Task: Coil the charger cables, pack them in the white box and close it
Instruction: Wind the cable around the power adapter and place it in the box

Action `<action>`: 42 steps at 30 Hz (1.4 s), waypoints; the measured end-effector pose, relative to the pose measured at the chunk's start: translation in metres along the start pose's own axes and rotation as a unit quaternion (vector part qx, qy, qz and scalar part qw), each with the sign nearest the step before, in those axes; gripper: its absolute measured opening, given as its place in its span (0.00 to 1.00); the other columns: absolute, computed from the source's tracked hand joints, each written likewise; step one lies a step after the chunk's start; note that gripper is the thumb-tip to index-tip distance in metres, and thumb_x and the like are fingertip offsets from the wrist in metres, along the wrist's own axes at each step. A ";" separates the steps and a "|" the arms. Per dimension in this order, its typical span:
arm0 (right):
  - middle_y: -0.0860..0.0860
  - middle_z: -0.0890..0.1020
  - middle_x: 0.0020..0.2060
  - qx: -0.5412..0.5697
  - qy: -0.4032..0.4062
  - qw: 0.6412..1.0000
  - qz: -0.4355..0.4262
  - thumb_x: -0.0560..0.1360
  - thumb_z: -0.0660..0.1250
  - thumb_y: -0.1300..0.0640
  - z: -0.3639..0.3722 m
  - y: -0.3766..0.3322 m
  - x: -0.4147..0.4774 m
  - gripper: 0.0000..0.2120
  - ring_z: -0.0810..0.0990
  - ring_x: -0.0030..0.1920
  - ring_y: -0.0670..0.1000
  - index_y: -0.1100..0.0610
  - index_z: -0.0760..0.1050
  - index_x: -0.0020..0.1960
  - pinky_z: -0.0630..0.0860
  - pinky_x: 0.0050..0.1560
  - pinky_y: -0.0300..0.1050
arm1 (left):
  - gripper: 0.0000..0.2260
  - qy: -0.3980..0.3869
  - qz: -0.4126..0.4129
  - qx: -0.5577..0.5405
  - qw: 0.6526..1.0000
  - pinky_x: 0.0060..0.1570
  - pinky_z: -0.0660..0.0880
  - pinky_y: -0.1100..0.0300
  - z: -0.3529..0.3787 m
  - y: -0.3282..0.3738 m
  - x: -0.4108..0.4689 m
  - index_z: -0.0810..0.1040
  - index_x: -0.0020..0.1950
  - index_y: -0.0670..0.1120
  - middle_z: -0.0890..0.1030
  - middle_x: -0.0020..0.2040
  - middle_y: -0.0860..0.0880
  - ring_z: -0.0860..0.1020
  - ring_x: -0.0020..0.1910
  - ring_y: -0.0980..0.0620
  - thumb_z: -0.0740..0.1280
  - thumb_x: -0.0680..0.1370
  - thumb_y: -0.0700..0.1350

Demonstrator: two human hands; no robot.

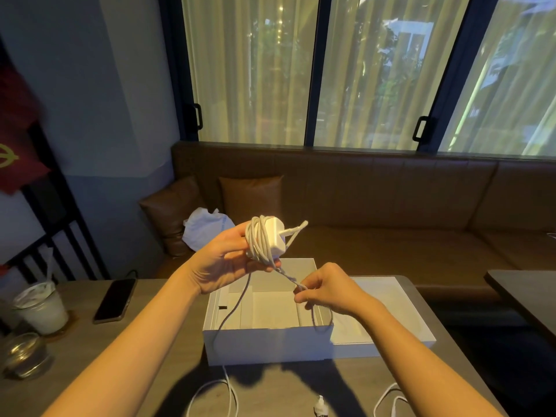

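My left hand (224,260) holds a white charger adapter (275,236) up above the table, with white cable wound in several loops around it (257,243). My right hand (328,288) pinches the same cable's loose run (293,282) just below the adapter, over the open white box (267,344). From there the cable drops across the box's front left wall and trails onto the table (228,389). The box lid (388,314) lies flat to the right of the box. A second white cable (388,400) and a small plug (320,409) lie at the table's near edge.
A dark phone (115,299) lies on the table to the left. Beside it stand a lidded iced drink cup (40,308) and a glass jar (24,355). A brown sofa (376,230) with cushions and a white plastic bag (207,230) runs behind the table.
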State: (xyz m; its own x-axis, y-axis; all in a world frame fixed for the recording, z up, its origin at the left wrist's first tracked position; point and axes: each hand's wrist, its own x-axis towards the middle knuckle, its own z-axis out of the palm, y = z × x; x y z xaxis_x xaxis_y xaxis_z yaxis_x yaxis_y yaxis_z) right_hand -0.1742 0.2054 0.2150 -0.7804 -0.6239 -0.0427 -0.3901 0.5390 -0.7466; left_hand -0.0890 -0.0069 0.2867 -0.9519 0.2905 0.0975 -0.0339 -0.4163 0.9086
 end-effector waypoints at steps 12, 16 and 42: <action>0.48 0.83 0.37 0.179 0.292 0.939 -0.013 0.73 0.70 0.59 -0.004 -0.024 0.007 0.06 0.83 0.34 0.46 0.58 0.82 0.49 0.78 0.33 0.32 | 0.26 0.001 -0.034 0.051 0.998 0.44 0.82 0.53 -0.006 -0.011 -0.003 0.82 0.57 0.48 0.84 0.49 0.42 0.84 0.46 0.42 0.80 0.60 0.49; 0.46 0.81 0.38 0.167 0.319 0.932 -0.032 0.74 0.69 0.60 -0.008 -0.041 0.009 0.04 0.82 0.36 0.46 0.57 0.81 0.48 0.77 0.30 0.29 | 0.24 -0.027 -0.050 0.010 0.998 0.47 0.82 0.52 -0.004 -0.020 -0.003 0.83 0.55 0.48 0.84 0.49 0.42 0.84 0.46 0.42 0.81 0.60 0.48; 0.42 0.83 0.33 0.227 -0.025 0.973 -0.042 0.75 0.67 0.63 0.012 -0.056 -0.018 0.07 0.80 0.39 0.43 0.54 0.81 0.42 0.76 0.45 0.36 | 0.23 -0.033 0.022 -0.023 0.999 0.40 0.82 0.58 0.013 0.003 -0.002 0.83 0.55 0.47 0.85 0.50 0.43 0.84 0.45 0.43 0.80 0.61 0.52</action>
State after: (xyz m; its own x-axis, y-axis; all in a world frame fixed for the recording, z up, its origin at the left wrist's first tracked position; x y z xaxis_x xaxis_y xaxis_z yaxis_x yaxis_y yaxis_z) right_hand -0.1323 0.1799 0.2500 -0.7263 -0.6874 0.0075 -0.1861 0.1860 -0.9648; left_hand -0.0835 0.0025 0.2947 -0.9309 0.3259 0.1648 -0.0076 -0.4683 0.8836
